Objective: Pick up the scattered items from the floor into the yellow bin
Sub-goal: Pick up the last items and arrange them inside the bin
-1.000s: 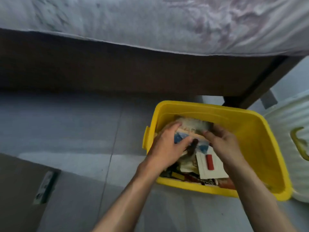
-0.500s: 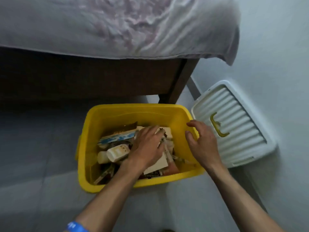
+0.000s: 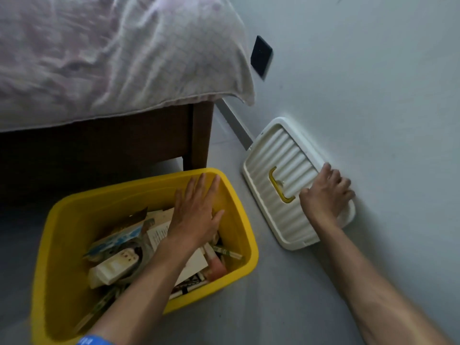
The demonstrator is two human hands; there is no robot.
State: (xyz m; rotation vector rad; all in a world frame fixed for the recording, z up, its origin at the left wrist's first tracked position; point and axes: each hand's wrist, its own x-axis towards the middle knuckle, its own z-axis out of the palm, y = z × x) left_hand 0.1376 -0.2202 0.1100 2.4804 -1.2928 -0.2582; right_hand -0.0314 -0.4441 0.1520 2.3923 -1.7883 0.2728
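A bed (image 3: 119, 58) with a pale rumpled cover fills the upper left, its dark wooden frame (image 3: 199, 135) standing on the grey floor (image 3: 286, 295). In front of it, toward the lower left, sits the yellow bin (image 3: 239, 210), uncovered and close to the bed leg.

The bin holds a jumbled heap: a white power strip (image 3: 117, 265) near the left of the pile, a blue-and-white packet (image 3: 122, 237) tilted above it, printed paper sheets (image 3: 156, 232) in the middle, and what look like pens or thin sticks (image 3: 226, 252) at the right edge, though the blur makes those hard to name. All the items in view lie inside the bin.

The left hand (image 3: 196, 215) reaches into the bin from below, palm down, fingers straight and spread over the top of the pile, curling round nothing. A blue wristband (image 3: 94, 341) shows on that forearm at the bottom edge.

To the right of the bin, apart from it, a white ribbed lid (image 3: 281, 158) with a yellow handle (image 3: 277, 185) leans against the pale wall (image 3: 373, 83). The right hand (image 3: 326, 190) is on the lid's far right end, fingers curled over its upper edge, thumb lying on the ribbed face. A dark square plate (image 3: 260, 56) sits on the wall above, just beside the bed's corner.
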